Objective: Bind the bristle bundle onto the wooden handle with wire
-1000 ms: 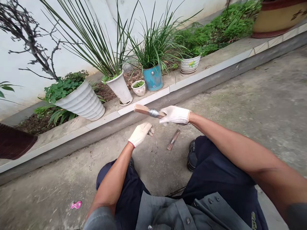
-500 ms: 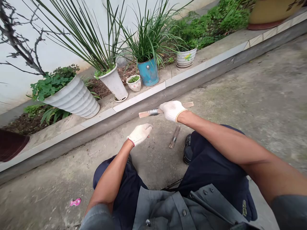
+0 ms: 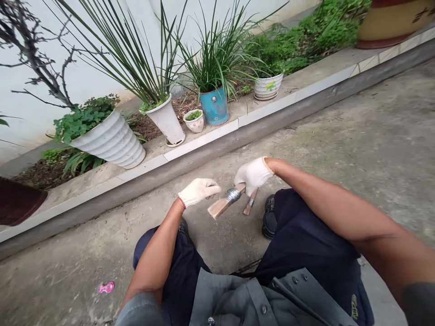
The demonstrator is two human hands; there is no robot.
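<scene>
Winding appears under way: the right hand [image 3: 252, 174] grips the wire-wound stick [image 3: 232, 195], its bare end now swung bodyward beside the left hand [image 3: 199, 190], whose grip cannot be told.

The left glove [image 3: 197, 192] is creamy white with a red cuff edge; the right glove [image 3: 250, 174] is just as pale, its edge yellowish. Silver-grey wire [image 3: 233, 195] bands the tan wooden stick [image 3: 219, 208]. I see a blue pot [image 3: 215, 108], a small white pot [image 3: 195, 124] with red motifs and (loudest from here) a pink scrap [image 3: 106, 287] against grey concrete [image 3: 68, 276]. The trousers [image 3: 302, 235] are navy.
</scene>
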